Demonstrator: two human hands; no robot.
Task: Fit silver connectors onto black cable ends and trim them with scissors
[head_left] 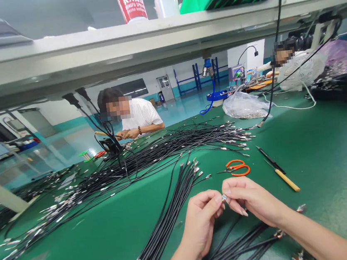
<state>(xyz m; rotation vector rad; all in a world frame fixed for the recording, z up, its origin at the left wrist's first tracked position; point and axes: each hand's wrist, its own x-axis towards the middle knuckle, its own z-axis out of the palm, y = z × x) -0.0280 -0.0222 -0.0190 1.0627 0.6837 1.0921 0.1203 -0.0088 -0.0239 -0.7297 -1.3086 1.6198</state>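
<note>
My left hand [204, 216] and my right hand [253, 200] meet above the green table. Thumb and forefinger of each pinch a small metallic cable connector [224, 198] with tiny coloured wires showing; its cable is mostly hidden by my hands. Below my wrists lies a bundle of black cables [237, 250], some with exposed coloured wire ends. Left of my left hand runs another bundle of black cables [167, 214], tipped with metal connectors. Just beyond my fingertips rest orange-handled scissors [239, 167].
A yellow-handled tool [287, 179] and a black pen-like tool [271, 160] lie at right. A long cable pile [151, 151] crosses the table. A plastic bag [244, 105] and white fan [301, 69] stand behind. Overhead runs a shelf [89, 52]. A co-worker [140, 113] sits opposite.
</note>
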